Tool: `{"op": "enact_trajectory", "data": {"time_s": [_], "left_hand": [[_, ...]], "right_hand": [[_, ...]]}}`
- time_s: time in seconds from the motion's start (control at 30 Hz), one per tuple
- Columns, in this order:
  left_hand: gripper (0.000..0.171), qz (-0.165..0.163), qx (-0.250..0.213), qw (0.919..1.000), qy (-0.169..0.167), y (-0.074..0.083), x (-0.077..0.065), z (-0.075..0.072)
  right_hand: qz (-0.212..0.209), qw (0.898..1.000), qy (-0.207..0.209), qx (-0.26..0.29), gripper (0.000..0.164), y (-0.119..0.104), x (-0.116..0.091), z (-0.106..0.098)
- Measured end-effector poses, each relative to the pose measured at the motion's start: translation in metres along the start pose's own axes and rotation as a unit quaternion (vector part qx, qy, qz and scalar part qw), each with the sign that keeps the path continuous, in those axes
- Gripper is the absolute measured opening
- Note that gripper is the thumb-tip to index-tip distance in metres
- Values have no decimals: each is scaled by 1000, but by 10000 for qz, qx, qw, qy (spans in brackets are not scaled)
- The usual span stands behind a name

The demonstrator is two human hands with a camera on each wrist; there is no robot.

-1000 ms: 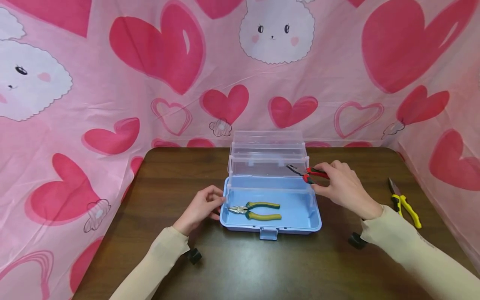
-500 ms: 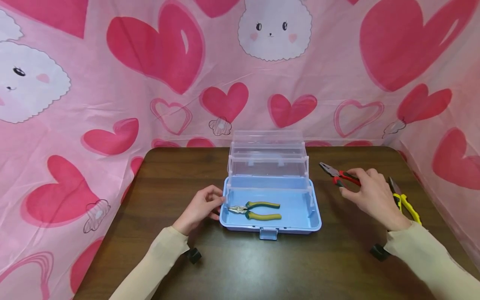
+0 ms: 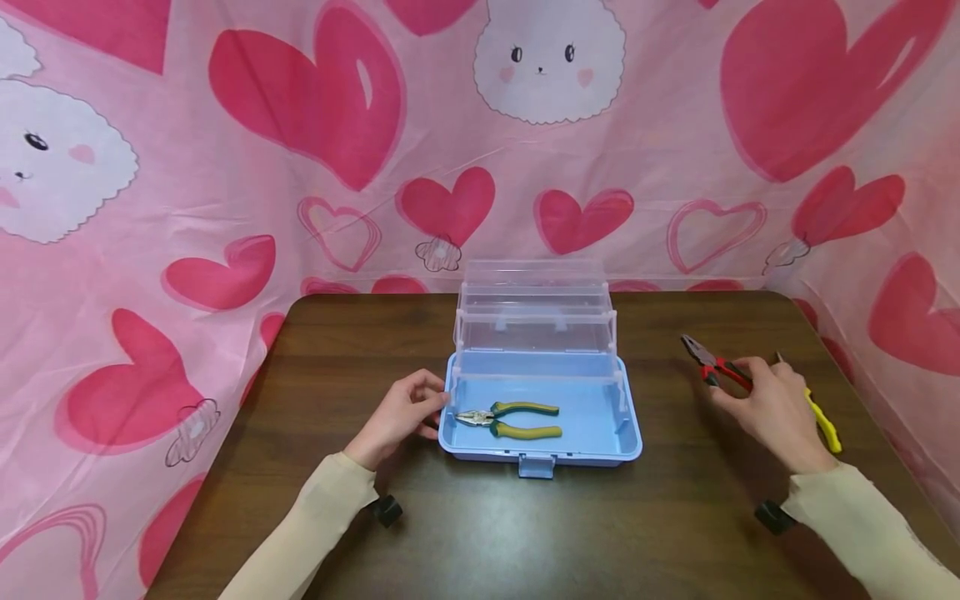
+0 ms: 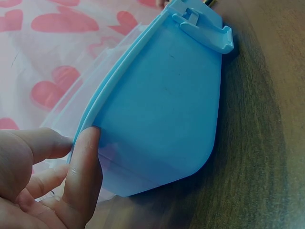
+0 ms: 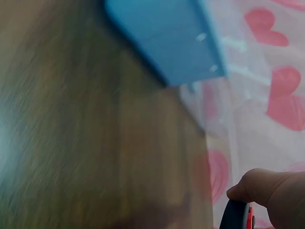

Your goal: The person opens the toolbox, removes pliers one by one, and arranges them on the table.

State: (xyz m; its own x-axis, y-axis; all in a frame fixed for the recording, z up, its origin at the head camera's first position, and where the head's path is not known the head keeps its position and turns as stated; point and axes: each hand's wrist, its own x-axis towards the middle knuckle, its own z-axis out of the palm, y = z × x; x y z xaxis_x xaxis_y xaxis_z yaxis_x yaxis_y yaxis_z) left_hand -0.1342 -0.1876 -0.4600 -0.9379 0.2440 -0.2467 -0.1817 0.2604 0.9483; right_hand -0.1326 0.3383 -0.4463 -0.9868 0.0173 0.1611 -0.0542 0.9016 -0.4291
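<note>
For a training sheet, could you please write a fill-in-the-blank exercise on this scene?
The right hand holds pliers with black-and-____ handles.
The left hand grips a toolbox whose base is coloured ____.
Inside it, green-and-yellow pliers point their tips toward the ____ hand.
Yellow-handled pliers are partly hidden behind the ____ hand.
Missing words: red; blue; left; right.

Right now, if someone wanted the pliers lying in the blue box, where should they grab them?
Take the pliers by both handles, near where they meet, probably from above on the person's right: the spread handles point that way, while the metal nose faces the left hand on the blue box, and clear trays rise behind.
</note>
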Motion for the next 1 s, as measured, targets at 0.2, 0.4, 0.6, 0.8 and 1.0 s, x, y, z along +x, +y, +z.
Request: {"op": "enact_trajectory", "data": {"time_s": [0.2,0.4,0.6,0.8,1.0], "left_hand": [[32,64,-38,10000,-61,1,-1,0],[30,27,-75,10000,-28,0,0,-1],[31,53,-87,9999,-75,0,0,0],[31,82,-80,9999,-55,1,1,-1],[29,3,-92,9999,-75,1,1,-1]], "right_hand": [[410,9988,-181,-196,64,17,-3,4],[1005,9934,-423,-363,65,33,1,2],[1503,9837,-851,-494,67,43,3,0],[1607,9810,-951,-535,61,45,7,0],[1582,9810,-952,-598,63,44,12,2]]}}
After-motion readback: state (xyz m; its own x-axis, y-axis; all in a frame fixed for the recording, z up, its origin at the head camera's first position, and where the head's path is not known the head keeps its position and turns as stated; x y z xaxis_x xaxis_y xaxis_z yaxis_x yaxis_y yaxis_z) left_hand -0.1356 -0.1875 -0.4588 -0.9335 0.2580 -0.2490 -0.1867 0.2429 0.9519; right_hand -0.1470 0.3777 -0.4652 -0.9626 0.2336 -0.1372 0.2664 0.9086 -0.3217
